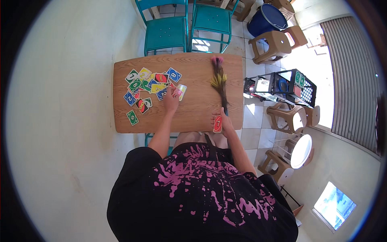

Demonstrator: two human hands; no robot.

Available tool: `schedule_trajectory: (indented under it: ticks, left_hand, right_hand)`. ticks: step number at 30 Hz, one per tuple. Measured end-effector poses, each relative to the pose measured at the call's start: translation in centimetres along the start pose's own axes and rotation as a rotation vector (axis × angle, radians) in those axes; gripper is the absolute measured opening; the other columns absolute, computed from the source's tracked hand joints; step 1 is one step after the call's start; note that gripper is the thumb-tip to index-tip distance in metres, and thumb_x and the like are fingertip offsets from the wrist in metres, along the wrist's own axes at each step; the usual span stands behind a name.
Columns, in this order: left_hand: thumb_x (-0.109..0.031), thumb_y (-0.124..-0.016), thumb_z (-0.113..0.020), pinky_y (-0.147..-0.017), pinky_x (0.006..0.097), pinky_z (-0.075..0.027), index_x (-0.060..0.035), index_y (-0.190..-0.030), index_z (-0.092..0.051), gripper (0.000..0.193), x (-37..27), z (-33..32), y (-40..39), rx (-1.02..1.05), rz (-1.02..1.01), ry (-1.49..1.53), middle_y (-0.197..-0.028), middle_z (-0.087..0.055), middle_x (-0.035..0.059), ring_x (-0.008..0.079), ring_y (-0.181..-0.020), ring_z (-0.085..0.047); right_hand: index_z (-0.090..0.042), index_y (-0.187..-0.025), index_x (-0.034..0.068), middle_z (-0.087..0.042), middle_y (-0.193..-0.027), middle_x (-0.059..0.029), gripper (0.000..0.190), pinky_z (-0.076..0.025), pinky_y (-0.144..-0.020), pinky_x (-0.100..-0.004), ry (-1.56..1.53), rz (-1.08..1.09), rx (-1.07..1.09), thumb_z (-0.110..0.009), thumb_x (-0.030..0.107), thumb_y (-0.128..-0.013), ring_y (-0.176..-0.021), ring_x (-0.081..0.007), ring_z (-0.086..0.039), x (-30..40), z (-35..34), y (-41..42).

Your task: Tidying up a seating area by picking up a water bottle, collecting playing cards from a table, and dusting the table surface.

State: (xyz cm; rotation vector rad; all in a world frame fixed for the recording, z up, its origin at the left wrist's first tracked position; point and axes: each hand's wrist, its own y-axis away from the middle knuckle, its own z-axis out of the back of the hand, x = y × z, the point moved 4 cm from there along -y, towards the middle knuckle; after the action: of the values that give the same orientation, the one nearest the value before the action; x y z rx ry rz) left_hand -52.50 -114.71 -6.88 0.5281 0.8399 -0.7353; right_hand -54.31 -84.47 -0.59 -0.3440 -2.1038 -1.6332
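My left hand (171, 101) reaches over the right side of a loose spread of UNO cards (134, 85), its fingertips touching a red card beside a yellow card (182, 88); whether they pinch it is unclear. Several cards lie face up, overlapping, in blue, green, yellow and red, and a few show their backs. A green card (132, 117) lies apart near the table's left front. Near the front right edge, my right hand (225, 120) holds a red 7 card (217, 123), face up. Just beyond its thumb is the stem end of a dried bouquet (220, 80) with yellow and pink tufts.
The wooden table (193, 118) has a wall on its left. Two teal metal chairs (165, 33) (211, 18) stand at its far side. On the right are a black shelf rack (276, 86), brown plastic stools (272, 45), a blue barrel (267, 21) and a round white stool (301, 151).
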Motion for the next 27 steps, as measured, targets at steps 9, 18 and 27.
schedule_trajectory:
  ticks: [9,18,27]
  left_hand:
    - [-0.013,-0.078,-0.074,-0.101,0.0445,-0.041,-0.0035,-0.105,-0.07,0.029,-0.3,3.0,0.6,0.034,-0.178,-0.423,-0.127,-0.054,0.0175,0.0344,-0.122,-0.047]
    - [-0.018,-0.078,-0.073,-0.096,0.0444,-0.044,-0.0102,-0.107,-0.07,0.03,1.2,2.2,-0.2,0.187,-0.106,-0.564,-0.115,-0.058,0.0088,0.0293,-0.117,-0.051]
    - [-0.014,-0.079,-0.072,-0.087,0.0457,-0.049,-0.0039,-0.11,-0.068,0.033,1.4,1.3,2.5,0.237,-0.08,-0.401,-0.111,-0.061,0.0168,0.0364,-0.1,-0.061]
  right_hand:
    - [-0.059,-0.114,0.003,-0.066,-0.088,-0.009,0.067,-0.057,-0.065,-0.0313,0.011,0.004,0.004,-0.041,0.065,-0.096,-0.072,-0.0185,-0.066,-0.8,-0.3,0.1]
    - [-0.059,-0.117,0.002,-0.067,-0.09,-0.0086,0.069,-0.057,-0.067,-0.0302,0.072,0.018,0.055,-0.039,0.064,-0.097,-0.073,-0.0173,-0.067,-0.6,-1.3,-0.3]
    - [-0.061,-0.115,0.003,-0.066,-0.088,-0.0085,0.071,-0.056,-0.063,-0.0311,0.074,0.015,0.011,-0.04,0.068,-0.095,-0.071,-0.0177,-0.066,-0.9,-0.6,-0.4]
